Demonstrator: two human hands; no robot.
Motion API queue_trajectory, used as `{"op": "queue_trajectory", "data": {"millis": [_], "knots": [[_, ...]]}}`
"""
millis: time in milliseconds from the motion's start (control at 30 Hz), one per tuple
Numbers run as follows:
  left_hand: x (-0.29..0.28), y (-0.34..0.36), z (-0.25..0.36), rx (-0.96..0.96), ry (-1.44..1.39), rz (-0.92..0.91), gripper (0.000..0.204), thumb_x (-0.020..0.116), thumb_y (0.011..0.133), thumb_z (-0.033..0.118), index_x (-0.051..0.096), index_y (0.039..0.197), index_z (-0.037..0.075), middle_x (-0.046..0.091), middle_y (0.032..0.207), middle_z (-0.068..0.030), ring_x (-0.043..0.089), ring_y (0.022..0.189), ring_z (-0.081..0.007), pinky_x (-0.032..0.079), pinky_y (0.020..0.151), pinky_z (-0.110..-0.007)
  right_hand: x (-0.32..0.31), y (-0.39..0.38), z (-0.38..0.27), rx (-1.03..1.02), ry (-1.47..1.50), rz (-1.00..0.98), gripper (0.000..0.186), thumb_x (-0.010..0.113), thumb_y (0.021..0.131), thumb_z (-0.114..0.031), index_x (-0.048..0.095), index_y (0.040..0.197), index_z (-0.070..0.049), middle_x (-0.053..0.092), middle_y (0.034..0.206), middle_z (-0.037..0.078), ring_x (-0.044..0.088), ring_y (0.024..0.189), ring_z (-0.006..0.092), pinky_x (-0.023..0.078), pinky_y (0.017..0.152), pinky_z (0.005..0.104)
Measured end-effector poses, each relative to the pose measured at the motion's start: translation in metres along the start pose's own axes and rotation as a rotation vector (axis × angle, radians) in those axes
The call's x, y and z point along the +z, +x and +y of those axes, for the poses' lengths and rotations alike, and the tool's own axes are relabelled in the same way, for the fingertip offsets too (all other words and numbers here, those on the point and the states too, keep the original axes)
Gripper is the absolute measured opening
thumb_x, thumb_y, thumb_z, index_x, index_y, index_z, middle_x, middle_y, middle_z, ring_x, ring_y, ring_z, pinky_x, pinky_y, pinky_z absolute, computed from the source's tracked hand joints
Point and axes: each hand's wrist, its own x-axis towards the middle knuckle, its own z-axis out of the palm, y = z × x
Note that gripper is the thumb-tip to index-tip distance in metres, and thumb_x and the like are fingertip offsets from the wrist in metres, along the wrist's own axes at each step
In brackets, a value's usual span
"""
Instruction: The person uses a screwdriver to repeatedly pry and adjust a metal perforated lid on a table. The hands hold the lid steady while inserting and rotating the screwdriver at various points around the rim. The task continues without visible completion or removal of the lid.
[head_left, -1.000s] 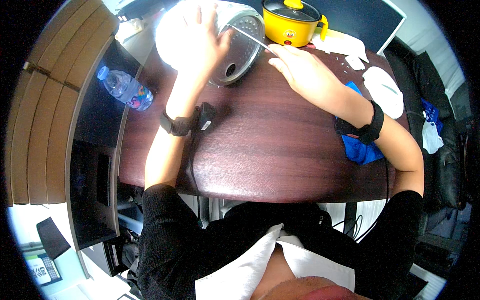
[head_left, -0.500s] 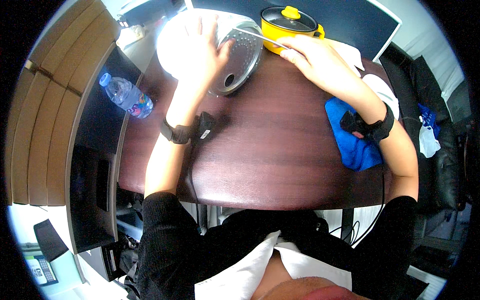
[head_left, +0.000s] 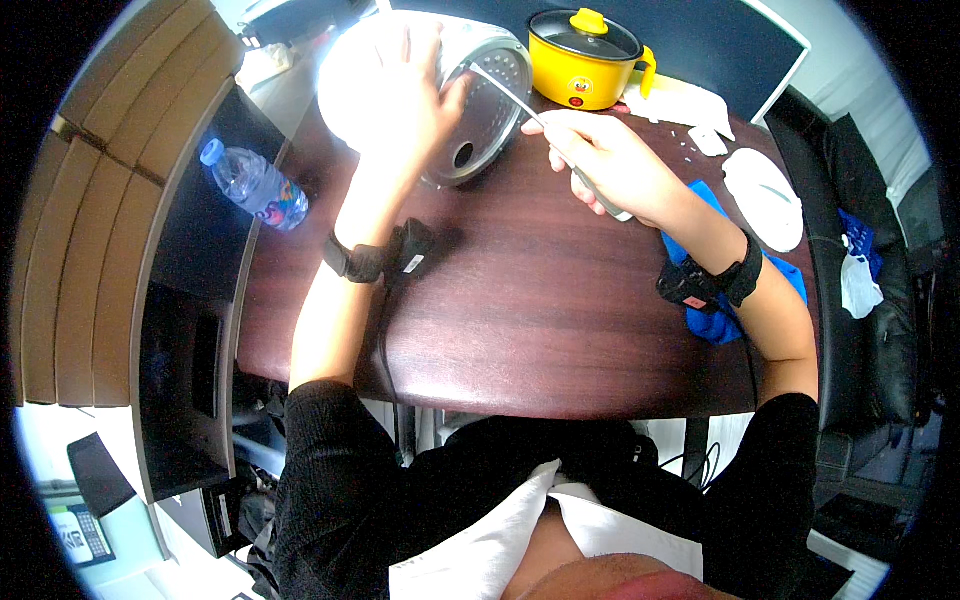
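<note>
A round white appliance lies tipped on its side at the far left of the table, its perforated base turned toward the right. My left hand grips it, fingers spread over the white side and thumb at the base's rim. In my right hand is a screwdriver, with a long thin metal shaft and a greyish handle. Its shaft slants up and left to the base. The tip appears to be at the base; whether it sits in a screw is too small to tell.
Behind my right hand stands a yellow pot with a glass lid. White pieces, a white oval part and a blue cloth lie at right. A water bottle lies at left. A dark partition bounds the back.
My right hand has come nearer to me and turned, so the screwdriver's handle now shows and its shaft slants more steeply. The left hand and the appliance have hardly moved.
</note>
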Motion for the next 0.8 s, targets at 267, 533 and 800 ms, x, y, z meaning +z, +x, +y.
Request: {"op": "queue_trajectory", "data": {"millis": [267,533,800], "knots": [[0.0002,0.0007,0.0003,-0.015,0.002,-0.001,0.063,0.071,0.079,0.04,0.05,0.134,0.017,0.047,0.135,-0.0182,0.043,0.122,-0.0428,0.036,0.101,-0.054,0.0032,0.0005,0.0003,0.024,-0.01,0.008,0.035,0.041,0.102,-0.027,0.053,0.127,-0.007,0.049,0.081,0.001,0.046,0.046,0.0039,0.04,0.038,0.0176],[-0.0059,0.0007,0.0024,-0.001,0.025,-0.028,0.063,0.069,0.08,0.04,0.048,0.136,0.018,0.046,0.136,-0.0182,0.041,0.124,-0.0429,0.034,0.103,-0.055,0.006,-0.0017,0.0037,0.013,0.001,0.0,0.034,0.04,0.102,-0.026,0.053,0.127,-0.007,0.049,0.08,0.0,0.046,0.046,0.0037,0.039,0.038,0.0175],[-0.0053,0.0008,0.0031,-0.003,0.013,-0.018,0.063,0.069,0.08,0.04,0.048,0.135,0.017,0.046,0.136,-0.0188,0.042,0.123,-0.0434,0.035,0.102,-0.055,0.0047,-0.0004,0.0037,0.003,-0.015,0.014,0.034,0.04,0.102,-0.026,0.053,0.128,-0.006,0.049,0.081,0.002,0.046,0.046,0.0039,0.039,0.039,0.0172]]}}
